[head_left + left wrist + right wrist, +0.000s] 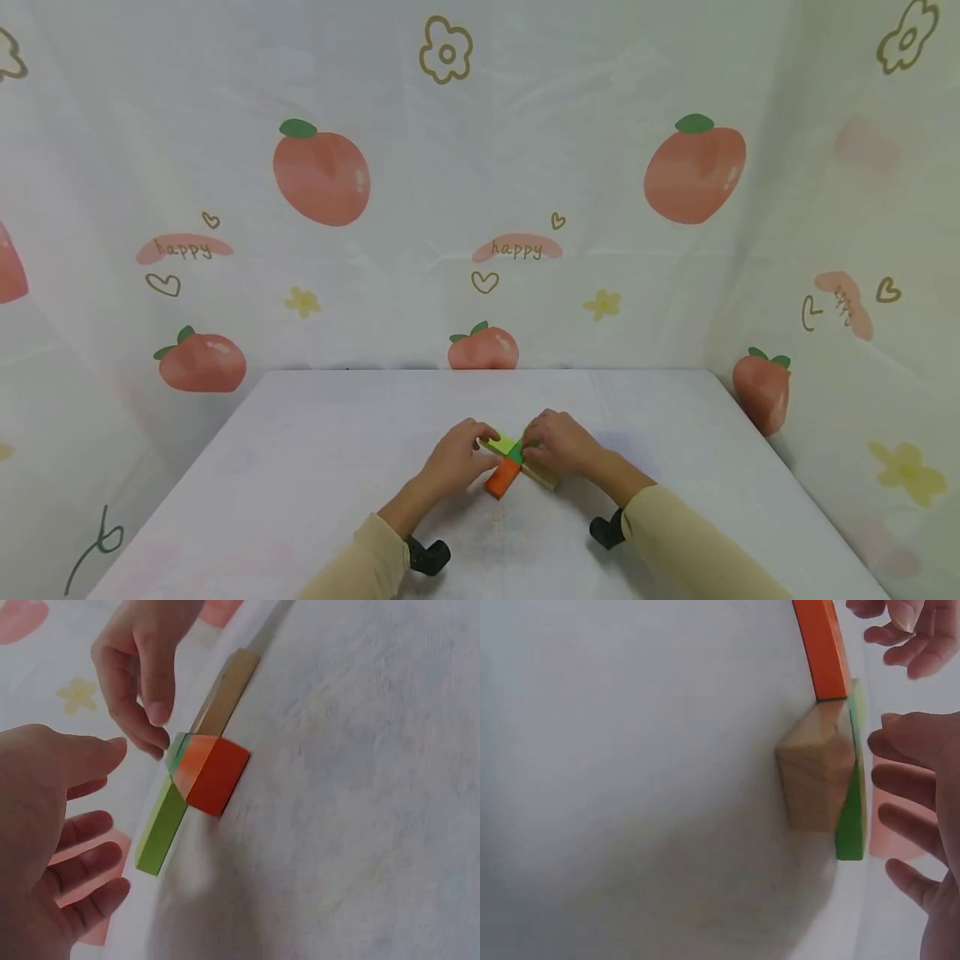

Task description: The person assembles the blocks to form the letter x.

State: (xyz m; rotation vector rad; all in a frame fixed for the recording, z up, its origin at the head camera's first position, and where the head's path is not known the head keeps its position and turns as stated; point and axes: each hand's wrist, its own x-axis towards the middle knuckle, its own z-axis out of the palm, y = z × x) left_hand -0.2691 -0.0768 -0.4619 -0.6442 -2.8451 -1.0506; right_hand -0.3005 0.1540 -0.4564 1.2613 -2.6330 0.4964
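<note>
Several wooden blocks lie together on the table: an orange block [502,478], a lime block [501,445], a green block [515,452] and a plain wood block [540,476]. Their inner ends meet at the middle, and they spread outward like a cross. My left hand [453,458] is beside the lime block, its fingers loosely bent and apart from it in the left wrist view. Over the green block hovers my right hand [561,442], which hides part of it in the head view. The right wrist view shows that hand's relaxed fingers [909,829] spread, holding nothing.
The white table [337,433] extends on all sides of the blocks. Behind it and at both sides hangs a pale curtain [405,183] printed with fruit and flowers. A black wrist device [429,557] is on the left wrist, another [607,531] on the right.
</note>
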